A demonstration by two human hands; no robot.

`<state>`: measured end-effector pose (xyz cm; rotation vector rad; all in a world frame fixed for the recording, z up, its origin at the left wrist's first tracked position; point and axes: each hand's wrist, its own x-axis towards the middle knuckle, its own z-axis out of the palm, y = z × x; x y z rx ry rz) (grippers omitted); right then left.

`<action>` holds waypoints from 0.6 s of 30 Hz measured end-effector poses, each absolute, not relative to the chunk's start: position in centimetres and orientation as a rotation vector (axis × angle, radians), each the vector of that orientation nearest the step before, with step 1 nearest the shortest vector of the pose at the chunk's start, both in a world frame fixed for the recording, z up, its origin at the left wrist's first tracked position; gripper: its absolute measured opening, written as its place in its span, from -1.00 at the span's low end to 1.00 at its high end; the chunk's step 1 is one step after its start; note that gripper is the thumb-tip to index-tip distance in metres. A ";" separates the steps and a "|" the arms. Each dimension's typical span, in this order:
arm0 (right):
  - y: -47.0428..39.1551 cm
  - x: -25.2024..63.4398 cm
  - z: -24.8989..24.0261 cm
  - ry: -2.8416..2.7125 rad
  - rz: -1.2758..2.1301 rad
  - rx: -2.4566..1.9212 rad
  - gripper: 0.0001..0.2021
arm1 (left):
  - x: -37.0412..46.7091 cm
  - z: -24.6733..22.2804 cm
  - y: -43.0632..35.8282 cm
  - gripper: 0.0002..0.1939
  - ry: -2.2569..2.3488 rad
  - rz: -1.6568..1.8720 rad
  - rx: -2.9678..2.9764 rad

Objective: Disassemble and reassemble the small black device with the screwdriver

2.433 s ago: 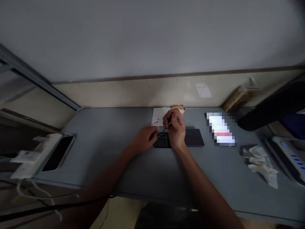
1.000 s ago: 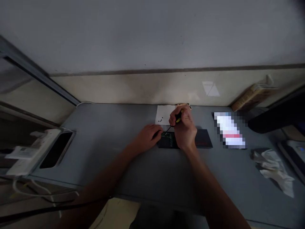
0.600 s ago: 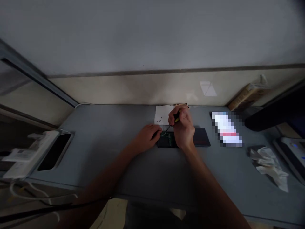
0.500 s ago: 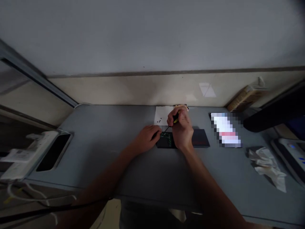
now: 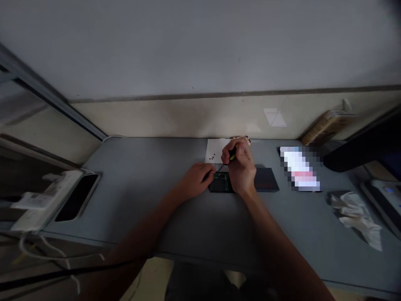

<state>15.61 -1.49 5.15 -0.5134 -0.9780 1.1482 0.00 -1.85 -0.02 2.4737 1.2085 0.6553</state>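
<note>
From my remote station I log the largest item first: the grey desk (image 5: 175, 230). A dark flat slab (image 5: 267, 179) lies on it, right of centre. Left of the slab, flat at mid-desk, is the electronic device (image 5: 219, 185); the right hand (image 5: 241, 167) covers the junction, so I cannot tell whether the two are joined. A white sheet of paper (image 5: 215, 146) lies just beyond the device.

Handling: I rate the device as light and stiff, its casing possibly slippery. The exposed circuit board (image 5: 227, 177) should be treated as fragile. Hold by the outer edges; put no pressure on components.

Right side: the fingers are curled closely around a screwdriver (image 5: 232, 154), with no gap visible. Its shaft slants down leftward to the device's far left corner; I cannot tell whether the tip is seated.

Left side: the thumb and forefinger of the left hand (image 5: 196, 179) sit slightly parted at the device's left end. I cannot tell whether they pinch it or merely steady it.

Smallest: several dark specks (image 5: 213, 157) on the paper, which I judge to be screws.
</note>
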 end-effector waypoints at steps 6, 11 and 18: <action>-1.5 15.5 5.0 -0.976 1.170 -0.523 -0.64 | 0.1 0.1 -1.9 -0.81 1.207 0.673 2.454; -1.5 15.7 5.3 -0.987 1.147 -0.535 -0.63 | 0.0 0.2 -2.0 -0.81 1.228 0.670 2.425; -1.5 15.4 5.3 -0.910 1.186 -0.496 -0.65 | 0.2 0.3 -1.9 -0.81 1.229 0.690 2.431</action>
